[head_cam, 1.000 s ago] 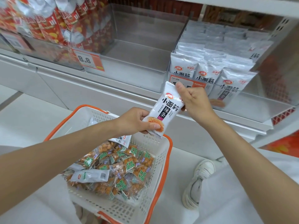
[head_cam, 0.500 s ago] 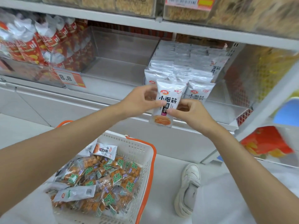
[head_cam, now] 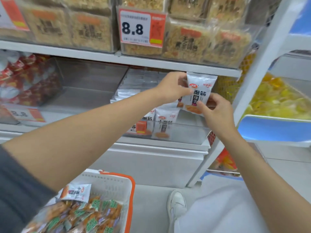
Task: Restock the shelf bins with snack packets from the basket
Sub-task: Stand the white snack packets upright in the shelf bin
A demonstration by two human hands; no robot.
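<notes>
A white snack packet with black characters is held upright over the right side of a clear shelf bin. My left hand pinches its left edge and my right hand grips its lower right corner. The bin holds several matching white packets, standing in rows. Down at the lower left sits a white basket with an orange rim, full of small orange and green packets with one white packet on top.
An empty clear bin stands left of the white-packet bin, and a bin of red packets is further left. The shelf above carries brown noodle-like packs and an 8.8 price tag. Yellow snacks fill a bin at right. My white shoe rests on the floor.
Both hands carried the white packet up from above the basket to the right side of the shelf bin. The view tilted upward, so the basket now sits lower in frame.
</notes>
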